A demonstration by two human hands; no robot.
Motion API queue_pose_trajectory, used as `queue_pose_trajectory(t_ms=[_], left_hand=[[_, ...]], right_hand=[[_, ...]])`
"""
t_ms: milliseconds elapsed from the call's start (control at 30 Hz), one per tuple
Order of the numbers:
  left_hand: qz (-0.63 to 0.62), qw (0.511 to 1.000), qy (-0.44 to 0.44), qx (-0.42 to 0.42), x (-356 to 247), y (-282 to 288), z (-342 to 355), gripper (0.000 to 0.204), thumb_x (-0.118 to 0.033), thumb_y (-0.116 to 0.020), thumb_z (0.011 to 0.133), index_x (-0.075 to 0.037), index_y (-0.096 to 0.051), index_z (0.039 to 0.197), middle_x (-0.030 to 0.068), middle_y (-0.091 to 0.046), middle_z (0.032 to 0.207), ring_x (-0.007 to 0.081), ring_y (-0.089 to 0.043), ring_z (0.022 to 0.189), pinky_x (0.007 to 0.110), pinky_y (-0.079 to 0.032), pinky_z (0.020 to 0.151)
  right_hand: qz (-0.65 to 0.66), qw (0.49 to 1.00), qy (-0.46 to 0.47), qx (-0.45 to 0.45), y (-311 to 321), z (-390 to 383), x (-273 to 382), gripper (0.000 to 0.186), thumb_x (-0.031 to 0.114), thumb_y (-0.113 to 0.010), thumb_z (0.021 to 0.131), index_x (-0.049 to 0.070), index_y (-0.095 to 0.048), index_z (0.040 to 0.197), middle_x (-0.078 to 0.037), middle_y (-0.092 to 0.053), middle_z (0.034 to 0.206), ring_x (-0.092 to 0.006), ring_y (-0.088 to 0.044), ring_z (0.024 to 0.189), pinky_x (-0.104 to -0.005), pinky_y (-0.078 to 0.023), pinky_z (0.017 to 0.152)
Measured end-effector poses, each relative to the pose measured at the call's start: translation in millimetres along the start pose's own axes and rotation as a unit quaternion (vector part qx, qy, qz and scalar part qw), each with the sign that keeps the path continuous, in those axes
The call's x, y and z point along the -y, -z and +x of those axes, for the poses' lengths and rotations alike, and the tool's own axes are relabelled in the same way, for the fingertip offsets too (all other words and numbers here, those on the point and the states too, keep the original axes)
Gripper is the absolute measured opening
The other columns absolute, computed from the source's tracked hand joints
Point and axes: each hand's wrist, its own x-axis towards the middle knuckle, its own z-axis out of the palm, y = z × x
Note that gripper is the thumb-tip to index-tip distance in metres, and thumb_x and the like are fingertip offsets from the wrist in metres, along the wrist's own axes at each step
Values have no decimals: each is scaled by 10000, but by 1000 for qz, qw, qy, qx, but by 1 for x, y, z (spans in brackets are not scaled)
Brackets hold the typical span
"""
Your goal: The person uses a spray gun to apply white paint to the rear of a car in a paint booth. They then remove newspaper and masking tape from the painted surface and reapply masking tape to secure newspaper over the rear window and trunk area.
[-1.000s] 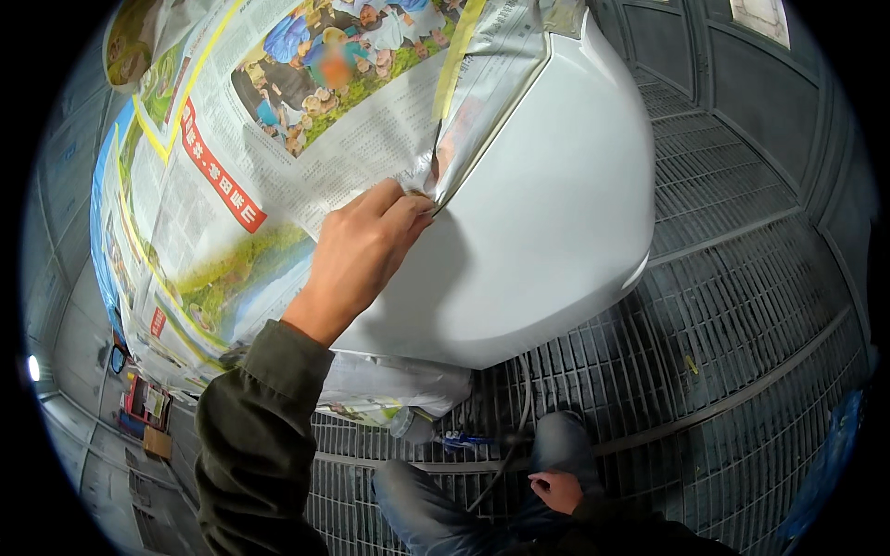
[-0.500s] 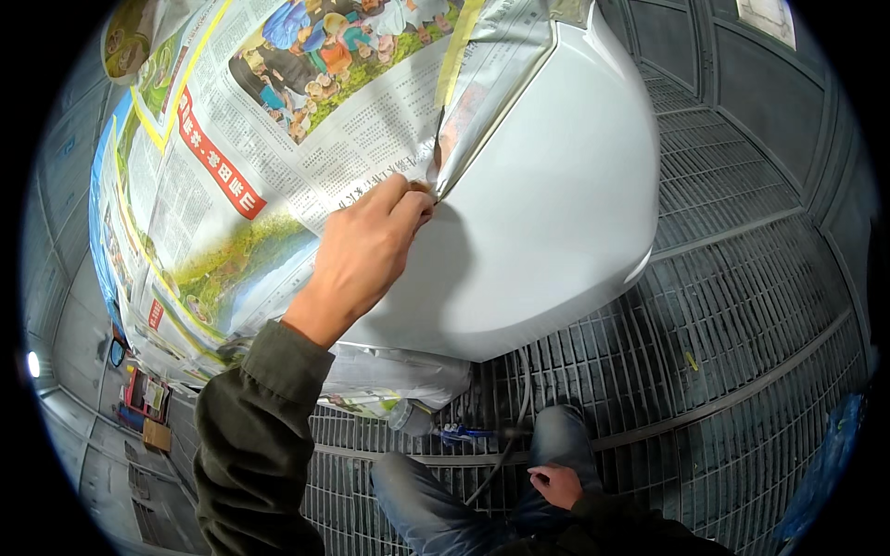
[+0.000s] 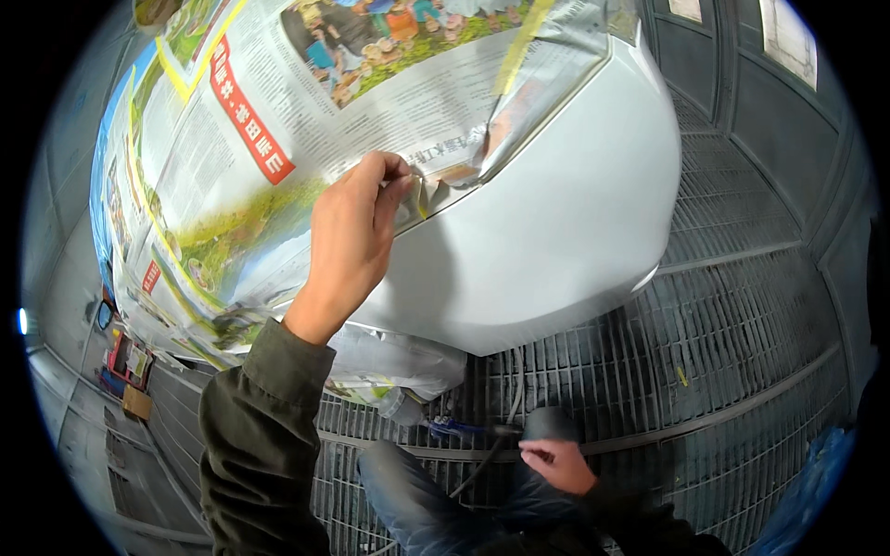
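Observation:
My left hand [image 3: 354, 218] is closed in a pinch at the edge of the newspaper sheet [image 3: 343, 139] that covers a white car body panel [image 3: 547, 213]. Between its fingertips and the panel's seam, a strip of yellowish masking tape [image 3: 423, 198] is lifted and creased, with the paper's border crumpled beside it. Further up the seam, the paper edge still lies along the panel. Low in front of my knee, my right hand [image 3: 561, 466] hangs with its fingers curled in; nothing shows in it.
Slatted metal grating [image 3: 714, 315] makes up the floor. Below the panel, a plastic-wrapped part [image 3: 399, 361] sits near a clear bottle-like object [image 3: 400, 406] and a blue tool [image 3: 454, 427]. Blue sheeting [image 3: 807, 496] lies at the lower right, and a cardboard box [image 3: 137, 403] stands far left.
My left hand has drawn away from the seam toward the left, pulling tape and paper edge up with it. My right hand has risen slightly. The view has shifted.

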Motion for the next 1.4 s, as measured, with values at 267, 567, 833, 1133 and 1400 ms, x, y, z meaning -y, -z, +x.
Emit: queue_pose_trajectory(t_ms=[267, 567, 833, 1133, 1400], left_hand=[[-116, 987, 109, 26, 0, 8, 1, 106, -78, -594, 955, 18, -554, 933, -3, -543, 753, 75, -446, 665, 234, -408, 618], [-199, 973, 109, -29, 57, 66, 9, 74, -125, -580, 975, -52, -584, 962, -61, -530, 737, 18, -441, 620, 186, -349, 532], [-301, 953, 30, -15, 78, 116, 3, 150, -177, -582, 988, -36, -593, 1039, -47, -552, 804, 22, -465, 693, 186, -374, 602], [-323, 934, 82, -128, 55, 138, -16, 400, -205, -480, 1032, -49, -433, 1397, 101, -644, 1104, 147, -635, 890, 265, -551, 775], [65, 968, 0, -244, 39, 93, -38, 273, -147, -769, 800, -18, -635, 1000, 30, -669, 836, 102, -619, 741, 252, -505, 670]], right_hand=[[-262, 872, 379, -169, 88, 131, 252, 195, 100, -722, 811, 38, -678, 990, -86, -638, 849, -203, -609, 632, -324, -498, 593], [-349, 769, 511, -160, 92, 211, 350, 241, 99, -730, 798, 31, -700, 1027, -53, -626, 809, -127, -523, 584, -256, -438, 547], [-459, 708, 532, -69, 31, 241, 413, 273, 255, -673, 855, 30, -700, 1007, -117, -671, 876, -179, -619, 792, -315, -493, 744], [-437, 826, 348, 70, -6, 233, 459, 249, 241, -663, 794, 16, -718, 706, -143, -671, 639, -253, -669, 610, -354, -525, 630], [-462, 784, 413, -28, -33, 214, 471, 241, 178, -647, 760, -50, -680, 688, -232, -651, 661, -310, -679, 649, -383, -528, 644]])
